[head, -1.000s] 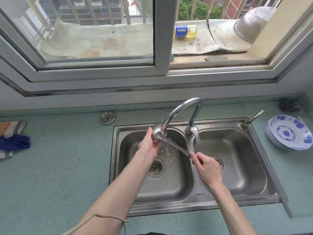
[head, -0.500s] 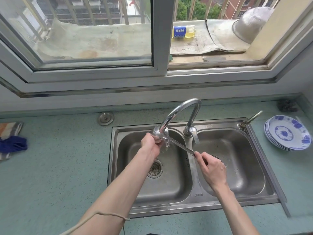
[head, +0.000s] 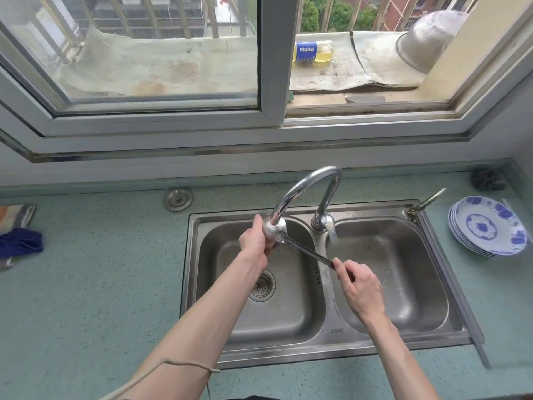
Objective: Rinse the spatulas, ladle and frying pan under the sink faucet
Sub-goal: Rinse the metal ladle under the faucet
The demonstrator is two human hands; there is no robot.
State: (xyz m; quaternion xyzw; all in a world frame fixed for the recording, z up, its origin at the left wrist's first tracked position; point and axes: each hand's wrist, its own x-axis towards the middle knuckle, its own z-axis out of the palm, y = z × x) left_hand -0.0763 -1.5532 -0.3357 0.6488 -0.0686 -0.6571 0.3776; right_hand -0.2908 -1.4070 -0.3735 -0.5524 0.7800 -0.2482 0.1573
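The steel ladle (head: 291, 241), rigid, light and likely slick when wet, sits under the faucet (head: 300, 194) over the left basin, its bowl cupped by the left hand (head: 256, 241) while the right hand (head: 357, 284) pinches the handle's end (the safest hold).

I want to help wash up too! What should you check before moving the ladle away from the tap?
1. Right hand holds the ladle by its handle: ok.
2. Left hand grips the ladle's bowl under the faucet spout: ok.
3. Ladle is over the left basin of the sink, so drips fall inside: ok.
4. Water running over the bowl: cannot tell, the stream is hard to see.
5. Bowl rinsed clean: cannot tell, the hand covers part of it.
6. Blue plates sit on the counter, clear of the handle: ok.
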